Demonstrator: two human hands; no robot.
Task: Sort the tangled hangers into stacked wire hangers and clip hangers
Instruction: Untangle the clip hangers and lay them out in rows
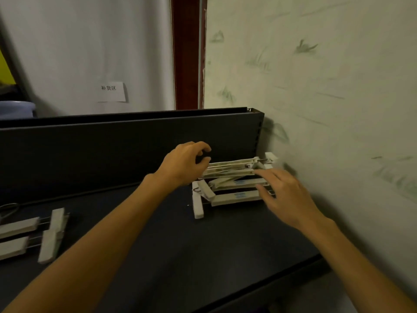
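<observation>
- L hand over the left end of the clip hanger pile, fingers curled round something small & dark; can't tell what it is.
- R hand open, fingers spread, fingertips on the pile's right end.
- Pile sits at the back-right of the dark shelf, near the patterned wall.
- 2nd group of clip hangers far left on the shelf, well apart.
- Paper label on the grey wall behind.
</observation>
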